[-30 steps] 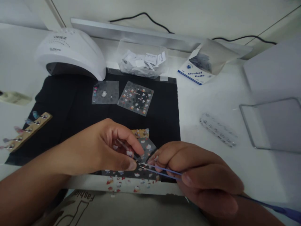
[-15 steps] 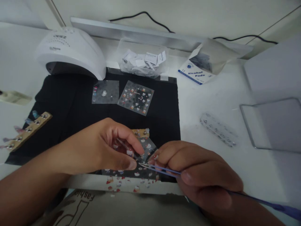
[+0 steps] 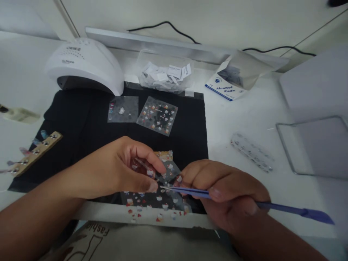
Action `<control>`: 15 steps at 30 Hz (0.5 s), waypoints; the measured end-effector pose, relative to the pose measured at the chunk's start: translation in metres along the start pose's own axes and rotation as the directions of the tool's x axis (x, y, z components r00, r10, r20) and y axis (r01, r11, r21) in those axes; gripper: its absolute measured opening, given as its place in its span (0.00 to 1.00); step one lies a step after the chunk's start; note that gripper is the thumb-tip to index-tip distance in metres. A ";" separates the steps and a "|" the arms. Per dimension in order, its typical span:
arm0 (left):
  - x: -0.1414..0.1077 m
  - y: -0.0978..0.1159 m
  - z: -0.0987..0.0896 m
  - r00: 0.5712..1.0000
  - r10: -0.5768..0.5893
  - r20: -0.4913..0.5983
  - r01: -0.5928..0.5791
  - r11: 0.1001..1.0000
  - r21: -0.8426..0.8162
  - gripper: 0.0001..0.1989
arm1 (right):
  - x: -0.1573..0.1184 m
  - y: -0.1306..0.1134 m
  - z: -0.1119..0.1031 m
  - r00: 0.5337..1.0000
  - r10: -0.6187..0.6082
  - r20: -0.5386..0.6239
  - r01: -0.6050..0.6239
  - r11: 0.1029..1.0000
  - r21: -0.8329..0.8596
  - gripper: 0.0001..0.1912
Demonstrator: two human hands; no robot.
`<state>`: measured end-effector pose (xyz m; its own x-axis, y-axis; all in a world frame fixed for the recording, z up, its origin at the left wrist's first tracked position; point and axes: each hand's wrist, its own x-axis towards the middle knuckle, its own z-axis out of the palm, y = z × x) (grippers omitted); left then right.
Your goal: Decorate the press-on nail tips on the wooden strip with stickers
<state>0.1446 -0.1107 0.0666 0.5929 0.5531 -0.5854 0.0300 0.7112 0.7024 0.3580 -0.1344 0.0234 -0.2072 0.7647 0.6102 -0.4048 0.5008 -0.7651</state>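
My right hand (image 3: 228, 188) is closed around purple tweezers (image 3: 190, 191), whose pale tips point left and meet close to my left thumb. My left hand (image 3: 116, 170) has thumb and forefinger curved over a clear nail sticker sheet (image 3: 172, 169) with small cartoon cat prints, and the fingers grip it. The sheet is bent, and its far corner rises between the two hands. Beneath them, another part of a printed clear sheet (image 3: 157, 199) reaches over the front edge of the black mat. Whether the tweezer tips hold a sticker is too small to tell.
A white nail lamp (image 3: 84, 65) stands at the back left of the black mat (image 3: 187, 127). Two sticker sheets lie on the mat, including a printed one (image 3: 157, 115). A nail tip stand (image 3: 38, 152) is at left. Behind are a clear tub (image 3: 165, 74) and an alcohol pad box (image 3: 227, 85).
The tweezer arms have come together, and the tool has turned so its purple back end sits higher. My left hand has hardly moved. The view has shifted slightly.
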 end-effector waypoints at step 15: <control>0.007 0.019 -0.065 0.364 0.757 -0.542 -0.504 0.650 0.569 0.10 | 0.017 -0.001 -0.011 0.969 0.233 -0.085 -0.225 0.970 0.089 0.15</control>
<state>0.0976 -0.0648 0.0498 -0.1973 0.9753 0.0993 0.1787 -0.0638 0.9818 0.3650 -0.1179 0.0324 -0.2192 0.8918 0.3957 -0.4254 0.2777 -0.8614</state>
